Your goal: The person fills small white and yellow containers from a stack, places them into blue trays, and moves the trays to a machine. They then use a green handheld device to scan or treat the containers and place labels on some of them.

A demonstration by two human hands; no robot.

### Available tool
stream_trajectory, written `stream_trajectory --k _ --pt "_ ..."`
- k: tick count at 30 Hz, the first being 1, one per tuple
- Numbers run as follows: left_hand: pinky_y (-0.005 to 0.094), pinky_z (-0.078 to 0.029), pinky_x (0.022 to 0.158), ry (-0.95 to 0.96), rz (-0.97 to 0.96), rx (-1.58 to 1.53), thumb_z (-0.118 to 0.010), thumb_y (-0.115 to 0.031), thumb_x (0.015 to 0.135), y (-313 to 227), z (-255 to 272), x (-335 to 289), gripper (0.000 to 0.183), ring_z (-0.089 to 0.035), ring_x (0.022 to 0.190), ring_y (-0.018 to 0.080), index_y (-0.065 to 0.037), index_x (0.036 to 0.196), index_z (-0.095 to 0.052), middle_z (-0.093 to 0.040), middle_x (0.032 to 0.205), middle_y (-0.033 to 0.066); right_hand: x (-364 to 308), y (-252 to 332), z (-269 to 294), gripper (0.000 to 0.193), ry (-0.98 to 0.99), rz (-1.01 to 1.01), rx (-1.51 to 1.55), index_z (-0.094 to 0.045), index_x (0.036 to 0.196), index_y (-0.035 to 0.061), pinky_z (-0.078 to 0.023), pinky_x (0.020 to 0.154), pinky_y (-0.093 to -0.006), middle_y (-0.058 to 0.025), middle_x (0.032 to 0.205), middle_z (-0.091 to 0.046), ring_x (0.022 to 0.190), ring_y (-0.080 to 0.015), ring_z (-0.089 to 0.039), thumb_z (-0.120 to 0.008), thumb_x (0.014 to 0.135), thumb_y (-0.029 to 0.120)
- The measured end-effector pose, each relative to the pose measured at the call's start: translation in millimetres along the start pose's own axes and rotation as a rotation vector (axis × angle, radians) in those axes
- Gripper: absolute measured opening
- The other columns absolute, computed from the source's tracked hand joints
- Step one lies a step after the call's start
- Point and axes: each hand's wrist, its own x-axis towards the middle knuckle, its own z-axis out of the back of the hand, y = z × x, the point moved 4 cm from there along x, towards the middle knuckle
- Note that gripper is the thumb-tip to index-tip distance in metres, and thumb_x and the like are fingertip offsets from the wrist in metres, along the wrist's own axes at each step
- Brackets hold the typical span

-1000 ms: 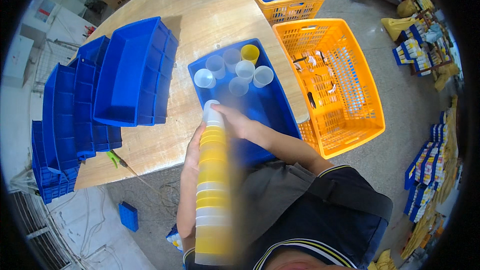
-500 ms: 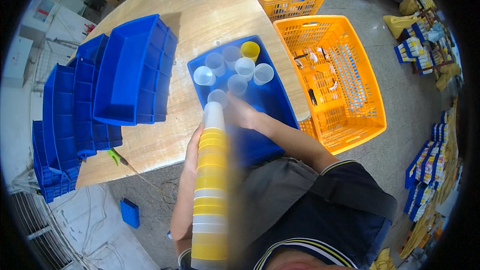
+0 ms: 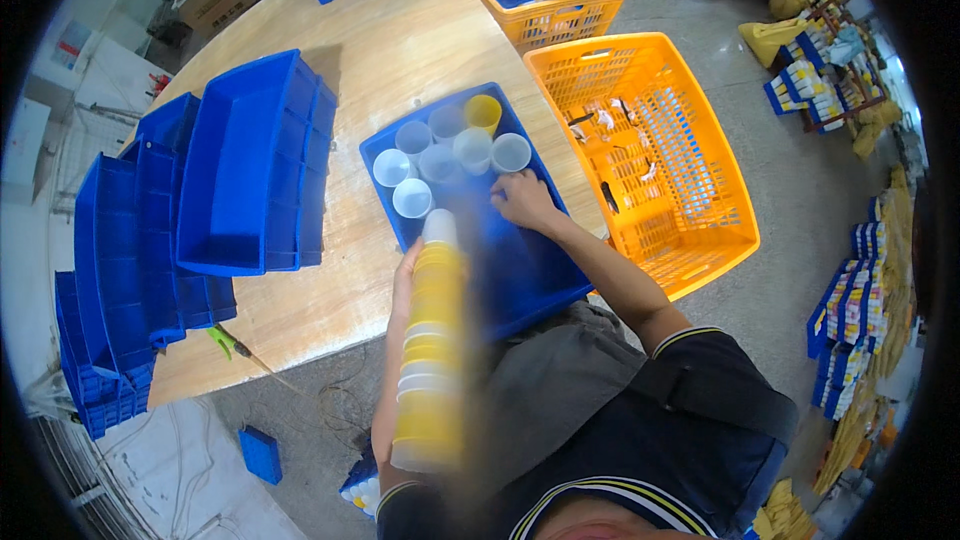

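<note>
My left hand [image 3: 405, 275] is wrapped round the side of a long stack of nested plastic cups [image 3: 430, 330], yellow and translucent white, which slants down toward my body. Its lower part is blurred. Upright in the far half of a blue tray [image 3: 480, 315] stand several translucent cups [image 3: 412, 198] and one yellow cup [image 3: 482, 114]. Inside the tray, my right hand [image 3: 527, 202] is close beside the rightmost translucent cup [image 3: 511, 153]. Its fingers are half bent and slightly apart, with no cup visible between them.
Blue bins [image 3: 240, 165] stand on the left of the wooden table [image 3: 375, 60]. An orange crate [image 3: 700, 210] with small items inside is right of the tray. Another orange crate [image 3: 575, 20], loaded with blue trays, stands beyond it. A green-tipped cord [image 3: 225, 342] hangs at the table's near edge.
The cup above the stack's end now stands in the tray with the others. My right hand has moved right, away from the stack, which has dropped slightly away from the cups. The view has shifted.
</note>
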Motion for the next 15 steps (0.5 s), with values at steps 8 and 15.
stream_trajectory --k 8,15 --pt "0.0401 -0.059 0.073 -0.149 -0.035 -0.023 -0.051 -0.047 0.099 30 -41 -18 0.059 -0.067 0.087 0.0329 0.007 0.123 -0.051 -0.064 0.103 0.0238 -52 25 -24 0.053 0.569 -0.238 1.684 -0.050 0.132 0.0037 -0.046 0.100 -0.0421 -0.0157 0.122 -0.061 0.118 -0.0273 -0.057 -0.066 0.095 0.038" --pt "0.0432 -0.058 0.072 -0.156 0.064 0.228 -0.053 -0.049 0.098 44 -71 -28 0.061 -0.067 0.083 0.0325 0.007 0.124 -0.053 -0.066 0.101 0.0250 -72 60 4 0.043 0.619 -0.246 2.026 -0.053 0.119 0.0050 -0.046 0.100 -0.0415 -0.0135 0.111 -0.065 0.107 -0.0283 -0.062 -0.059 0.097 0.041"
